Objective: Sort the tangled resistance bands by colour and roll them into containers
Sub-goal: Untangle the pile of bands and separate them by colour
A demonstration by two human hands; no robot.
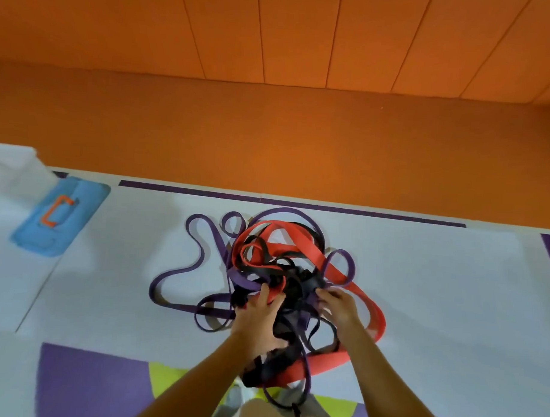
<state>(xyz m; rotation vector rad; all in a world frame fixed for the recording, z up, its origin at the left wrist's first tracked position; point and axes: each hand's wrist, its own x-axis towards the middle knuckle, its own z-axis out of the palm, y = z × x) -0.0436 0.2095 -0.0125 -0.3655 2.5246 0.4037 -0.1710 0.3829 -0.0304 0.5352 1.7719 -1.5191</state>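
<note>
A tangled heap of resistance bands lies on the white floor mat [436, 292]. Purple bands [171, 275] loop out to the left, wide red bands [292, 251] cross the top and curve round the right side, and black bands [290, 326] bunch in the middle and trail down toward me. My left hand [257, 317] reaches into the near-left of the knot, fingers wrapped around black and red strands. My right hand [337, 305] grips the purple and black strands at the knot's near-right. No containers are in view.
A blue rectangular pad [60, 218] with an orange C-shaped mark lies at the far left on the mat. An orange wall [285, 130] rises behind the mat's far edge. Purple and yellow-green patches [93, 386] colour the mat near me.
</note>
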